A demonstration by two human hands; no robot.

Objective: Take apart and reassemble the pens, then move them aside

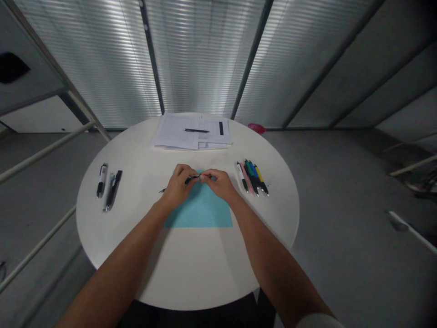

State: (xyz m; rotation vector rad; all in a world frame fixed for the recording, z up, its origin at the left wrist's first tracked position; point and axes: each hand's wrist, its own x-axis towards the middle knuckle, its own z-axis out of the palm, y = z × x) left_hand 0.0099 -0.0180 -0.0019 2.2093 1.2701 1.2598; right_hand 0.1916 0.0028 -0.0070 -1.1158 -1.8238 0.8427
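Observation:
My left hand (179, 186) and my right hand (216, 182) meet over the table, with their fingertips together on a slim black pen (188, 181). Its tip sticks out to the left of my left hand. Beneath both hands lies a sheet of light blue paper (201, 210), partly hidden by them. To the right of my right hand lies a group of several colored pens (252, 177), side by side. Several dark pens (109, 189) lie farther left, beyond my left hand.
The round white table (102, 237) carries a stack of printed papers (191, 132) at its far side, with a black pen (197, 130) on top. A pink object (256, 128) sits behind the far right rim. Grey floor surrounds the table, with pale rails at the left.

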